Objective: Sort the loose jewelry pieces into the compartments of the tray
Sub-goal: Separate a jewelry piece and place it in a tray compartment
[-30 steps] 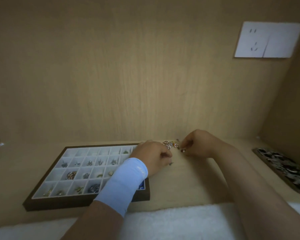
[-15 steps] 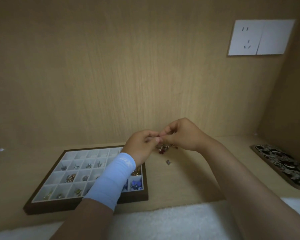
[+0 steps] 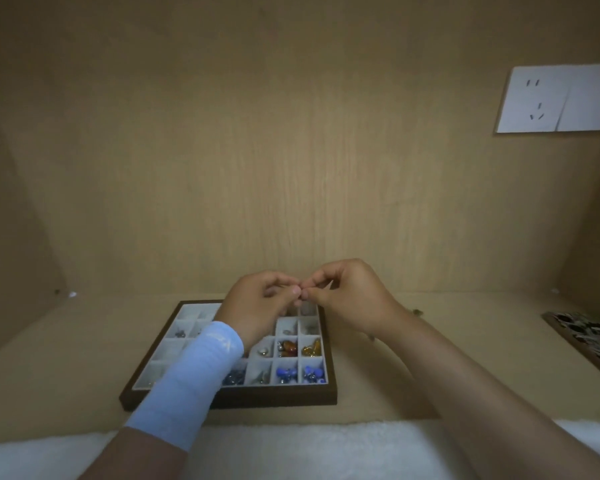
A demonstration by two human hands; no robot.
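1. Pinching is seen in both hands: the left hand (image 3: 260, 306) and the right hand (image 3: 347, 299) are held over the far right part of the tray (image 3: 229, 400), fingers curled, fingertips (image 3: 296, 290) brought together at one spot.
2. A piece is judged to be clamped there by both hands. It is hidden by the fingertips, so its kind cannot be told.
3. The tray is set on the table (image 3: 395, 393), left of centre. Amber beads (image 3: 287, 347), blue beads (image 3: 286, 373) and silvery bits are lodged in the near right cells. The left cells are partly covered by the sleeve (image 3: 194, 375).
4. A loose piece (image 3: 417, 311) is seen on the table right of the tray, apart from it, and a speck (image 3: 371, 337) lies nearer the right forearm.
5. The step in hand is judged to be the middle one: a piece is lifted but not yet dropped.
6. Next, a matching cell must be chosen, one hand let go, and the piece lowered well inside the walls before release, since so small a thing could bounce into a neighbouring cell.
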